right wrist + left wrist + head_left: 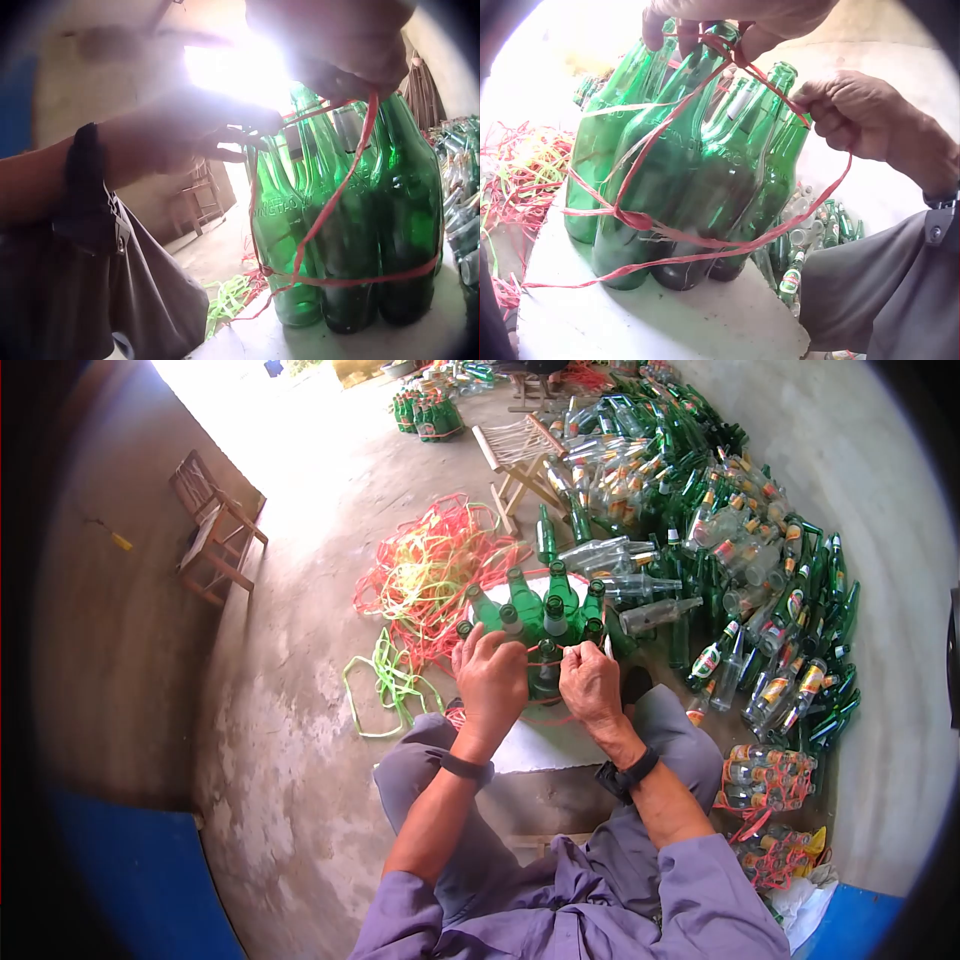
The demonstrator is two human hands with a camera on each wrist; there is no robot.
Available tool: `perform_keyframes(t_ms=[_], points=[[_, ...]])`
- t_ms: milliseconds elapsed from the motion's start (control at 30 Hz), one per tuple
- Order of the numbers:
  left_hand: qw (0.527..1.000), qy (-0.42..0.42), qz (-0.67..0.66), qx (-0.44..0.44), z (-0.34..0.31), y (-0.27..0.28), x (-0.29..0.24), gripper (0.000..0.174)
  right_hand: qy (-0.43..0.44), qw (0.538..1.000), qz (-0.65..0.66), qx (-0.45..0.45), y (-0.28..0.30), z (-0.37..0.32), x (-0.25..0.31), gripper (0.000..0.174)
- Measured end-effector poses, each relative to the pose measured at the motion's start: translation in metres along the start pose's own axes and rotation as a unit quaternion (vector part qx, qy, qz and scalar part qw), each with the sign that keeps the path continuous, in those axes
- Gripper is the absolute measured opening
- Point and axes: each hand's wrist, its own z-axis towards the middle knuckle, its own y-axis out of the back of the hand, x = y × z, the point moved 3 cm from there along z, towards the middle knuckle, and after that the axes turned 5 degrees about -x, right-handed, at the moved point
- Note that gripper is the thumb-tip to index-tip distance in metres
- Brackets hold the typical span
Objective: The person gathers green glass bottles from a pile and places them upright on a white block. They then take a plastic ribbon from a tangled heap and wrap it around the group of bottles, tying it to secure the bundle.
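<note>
A cluster of green glass bottles [555, 622] stands upright, with red plastic string [697, 241] wrapped round the bodies and more drawn up over the necks. At the near bottle tops, my left hand [492, 675] pinches the string where it crosses the necks. To the right, my right hand [590, 685] is curled with the string between thumb and fingers. A stretch of string runs between the two hands, and a loose length hangs below the right fist in the left wrist view. Beneath the bottles lies a white board [652, 322].
Tangled red and yellow-green string [435, 575] lies on the floor at left. A large heap of loose bottles [760, 570] lines the right wall. A folding stool [520, 450] stands ahead, a wooden chair [215, 525] by the left wall. Tied bottle bundles [765, 778] sit at right.
</note>
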Motion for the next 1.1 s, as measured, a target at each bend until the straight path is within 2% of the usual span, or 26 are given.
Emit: perform_keyframes(t_ms=[33, 133, 200, 267, 367, 433, 567, 733, 767, 833, 867, 900, 967, 1000, 1067, 1100], points=[[1.000, -0.002, -0.001, 0.001, 0.003, 0.004, -0.007, 0.013, -0.032, 0.999, 0.035, -0.006, 0.002, -0.002, -0.003, 0.025], [0.999, -0.013, 0.030, -0.005, 0.009, 0.010, -0.024, 0.022, -0.046, 0.997, 0.066, -0.005, 0.003, -0.006, -0.015, 0.025], [0.998, -0.041, -0.046, 0.008, 0.013, 0.006, -0.030, 0.028, -0.051, 0.997, 0.064, 0.003, 0.003, -0.011, -0.019, 0.024], [0.997, -0.045, -0.051, 0.030, 0.010, -0.005, -0.028, 0.029, -0.056, 0.996, 0.062, 0.012, 0.004, -0.013, -0.020, 0.023], [0.997, -0.044, -0.042, 0.054, 0.010, -0.014, -0.028, 0.030, -0.043, 0.995, 0.082, 0.025, 0.003, -0.015, -0.018, 0.021], [0.997, -0.039, -0.030, 0.057, 0.010, -0.015, -0.029, 0.031, 0.015, 0.995, 0.095, -0.004, 0.003, -0.014, -0.016, 0.017], [0.998, -0.012, -0.033, 0.060, 0.015, -0.014, -0.031, 0.028, 0.017, 0.996, 0.087, 0.005, -0.002, -0.015, -0.023, 0.018], [0.997, -0.014, -0.028, 0.075, 0.015, -0.013, -0.029, 0.028, -0.016, 0.988, 0.149, 0.036, -0.009, -0.016, -0.031, 0.027], [0.997, -0.020, -0.028, 0.068, 0.015, -0.014, -0.029, 0.028, -0.010, 0.988, 0.150, 0.030, -0.010, -0.015, -0.033, 0.027], [0.997, -0.046, -0.017, 0.056, 0.013, -0.014, -0.029, 0.028, 0.057, 0.986, 0.154, 0.018, -0.010, -0.015, -0.032, 0.030], [0.997, -0.049, -0.021, 0.057, 0.013, -0.013, -0.030, 0.028, 0.025, 0.986, 0.164, 0.028, -0.010, -0.016, -0.032, 0.031], [0.997, -0.038, -0.023, 0.062, 0.010, -0.017, -0.027, 0.028, 0.034, 0.986, 0.163, 0.014, -0.010, -0.017, -0.032, 0.031], [0.998, -0.028, -0.016, 0.055, 0.007, -0.019, -0.026, 0.029, -0.044, 0.988, 0.145, 0.037, -0.022, -0.021, -0.047, 0.031], [0.998, -0.036, -0.022, 0.049, 0.006, -0.017, -0.028, 0.029, -0.039, 0.989, 0.142, 0.028, -0.022, -0.022, -0.047, 0.031], [0.998, -0.021, -0.004, 0.057, 0.006, -0.017, -0.029, 0.030, -0.102, 0.969, 0.221, 0.043, -0.027, -0.022, -0.050, 0.028], [0.998, -0.026, -0.007, 0.052, 0.007, -0.015, -0.030, 0.030, -0.097, 0.970, 0.220, 0.036, -0.028, -0.022, -0.052, 0.028]])
